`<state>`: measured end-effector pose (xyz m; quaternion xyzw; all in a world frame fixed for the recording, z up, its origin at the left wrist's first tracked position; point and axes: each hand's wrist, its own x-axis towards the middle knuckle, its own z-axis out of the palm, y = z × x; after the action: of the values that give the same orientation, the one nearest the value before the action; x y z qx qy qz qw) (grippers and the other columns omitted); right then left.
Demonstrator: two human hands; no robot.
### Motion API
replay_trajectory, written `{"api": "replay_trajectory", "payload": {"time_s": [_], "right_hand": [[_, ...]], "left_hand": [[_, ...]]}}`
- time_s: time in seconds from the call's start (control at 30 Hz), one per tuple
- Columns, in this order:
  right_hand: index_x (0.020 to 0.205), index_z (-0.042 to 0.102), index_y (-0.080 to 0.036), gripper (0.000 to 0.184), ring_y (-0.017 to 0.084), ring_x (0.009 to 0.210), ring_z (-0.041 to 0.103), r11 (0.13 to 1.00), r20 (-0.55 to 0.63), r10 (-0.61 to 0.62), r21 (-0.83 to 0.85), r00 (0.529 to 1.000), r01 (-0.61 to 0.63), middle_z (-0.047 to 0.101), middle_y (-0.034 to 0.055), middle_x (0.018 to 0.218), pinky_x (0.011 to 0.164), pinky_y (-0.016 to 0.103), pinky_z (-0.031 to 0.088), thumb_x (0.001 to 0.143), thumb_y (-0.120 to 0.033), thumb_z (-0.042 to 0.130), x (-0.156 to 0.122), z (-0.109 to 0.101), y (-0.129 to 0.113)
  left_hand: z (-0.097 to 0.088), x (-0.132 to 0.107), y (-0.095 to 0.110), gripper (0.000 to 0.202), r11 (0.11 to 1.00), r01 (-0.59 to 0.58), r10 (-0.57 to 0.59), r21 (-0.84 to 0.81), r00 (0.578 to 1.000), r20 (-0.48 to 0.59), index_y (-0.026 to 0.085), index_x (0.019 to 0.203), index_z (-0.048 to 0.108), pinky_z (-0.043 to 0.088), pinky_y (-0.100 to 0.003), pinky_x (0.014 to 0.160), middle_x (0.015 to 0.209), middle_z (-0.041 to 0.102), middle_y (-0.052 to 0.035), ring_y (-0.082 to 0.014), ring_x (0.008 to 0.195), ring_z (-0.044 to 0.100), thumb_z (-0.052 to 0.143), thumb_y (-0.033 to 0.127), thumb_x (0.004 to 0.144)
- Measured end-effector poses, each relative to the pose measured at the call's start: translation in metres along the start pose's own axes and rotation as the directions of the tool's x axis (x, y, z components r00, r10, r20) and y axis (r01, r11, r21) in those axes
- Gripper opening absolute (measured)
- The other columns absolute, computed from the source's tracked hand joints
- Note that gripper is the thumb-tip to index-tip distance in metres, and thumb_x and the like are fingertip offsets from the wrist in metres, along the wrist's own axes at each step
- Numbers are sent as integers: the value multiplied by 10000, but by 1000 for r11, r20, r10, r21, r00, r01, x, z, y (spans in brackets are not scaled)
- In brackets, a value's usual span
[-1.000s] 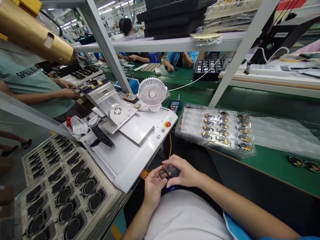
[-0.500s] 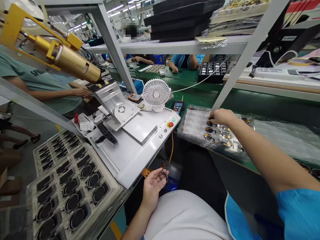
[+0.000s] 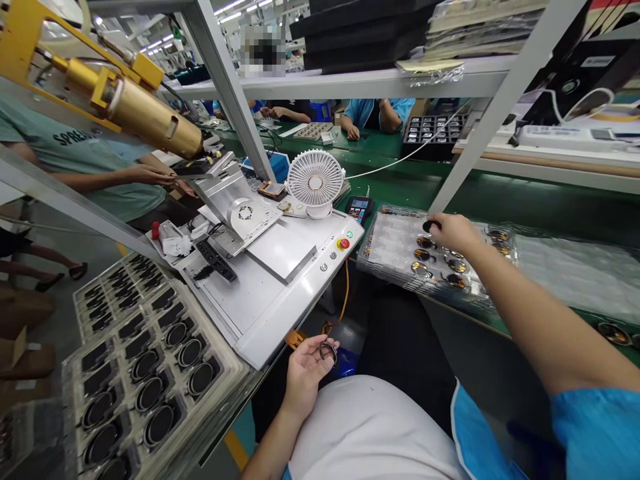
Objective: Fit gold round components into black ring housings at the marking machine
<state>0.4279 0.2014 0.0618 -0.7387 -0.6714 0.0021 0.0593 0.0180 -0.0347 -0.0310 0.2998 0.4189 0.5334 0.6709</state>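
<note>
My left hand (image 3: 304,375), palm up in front of my body, pinches a thin dark metal ring (image 3: 328,352) between thumb and fingers. Over on the right, my right hand (image 3: 456,233) has its fingertips closed on a small dark round disc (image 3: 429,226), held just above a clear plastic tray (image 3: 391,248). Several shiny round discs with amber patches (image 3: 421,269) sit in that tray's pockets, each with a small tail. The tray's left part shows pockets without discs.
To the left, a stacked plastic tray (image 3: 226,371) carries several round black parts. Ahead stands a white machine (image 3: 260,337) with a red stop button (image 3: 343,244), a gold cylinder (image 3: 150,123) and a small fan (image 3: 315,180). Co-workers' hands show at the far bench and at left.
My right hand has raised a disc slightly from its pocket, and its dark face now shows. My left hand keeps the ring in place. The view has shifted a little.
</note>
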Motion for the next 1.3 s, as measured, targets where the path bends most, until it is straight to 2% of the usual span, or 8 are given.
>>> {"api": "replay_trajectory", "payload": {"time_s": [0.1,0.2,0.3,0.4,0.6,0.87,1.07,1.3], "right_hand": [[1281,726,-121,438,279,789,720,916,-18,-16,400,1000,22,773,147,920,720,365,553,941,-271,495,-31,2,-28],[1201,759,-158,381,230,709,699,615,-47,-254,763,966,199,754,99,875,688,352,579,936,-364,578,-77,7,-75],[1109,789,-200,279,190,723,689,318,-136,-469,895,873,311,723,76,907,670,316,585,954,-353,614,-123,12,-125],[1048,793,-219,214,164,711,671,186,-188,-546,923,817,336,703,58,877,645,286,567,982,-283,600,-155,17,-160],[1249,714,-197,317,160,714,649,238,-129,-523,927,843,289,687,51,895,609,274,549,949,-231,617,-175,25,-183],[1104,768,-164,203,195,783,716,293,-221,-486,871,846,395,752,81,909,690,311,586,958,-218,638,-177,30,-194],[1023,810,-246,174,197,793,746,190,-415,-403,834,815,519,778,70,914,684,314,617,964,-206,652,-179,42,-205],[884,763,-246,196,209,791,733,203,-386,-458,832,801,516,760,78,889,680,346,609,982,-252,593,-177,42,-206]], "left_hand": [[2,0,5,470,1000,30,-30,4,997,67,188,1108,751,568,-379,977,1058,789,-88,-241,1031,763,946,279,689],[13,3,14,520,999,32,-35,22,988,154,199,1126,749,576,-370,944,1117,777,-97,-246,1022,766,965,266,657],[25,8,25,636,999,8,-20,48,962,271,219,1216,726,581,-355,924,1238,740,-120,-251,1040,760,978,266,634],[29,12,36,777,999,-20,7,35,939,343,256,1323,673,591,-347,899,1299,704,-122,-254,1033,763,990,264,613],[13,5,44,841,999,12,-26,42,936,350,239,1386,635,600,-383,915,1205,746,-144,-309,1088,754,989,295,625],[15,-7,32,798,994,-104,90,36,957,276,273,1330,705,608,-407,930,1651,363,-167,-314,1064,760,992,393,595],[17,-11,30,906,999,-54,53,-2,983,176,218,1369,663,594,-403,924,1570,497,-204,-326,1078,747,987,485,566],[14,-12,31,989,1000,-25,24,6,986,165,196,1420,590,583,-398,888,1336,682,-193,-337,1062,751,983,503,566]]}}
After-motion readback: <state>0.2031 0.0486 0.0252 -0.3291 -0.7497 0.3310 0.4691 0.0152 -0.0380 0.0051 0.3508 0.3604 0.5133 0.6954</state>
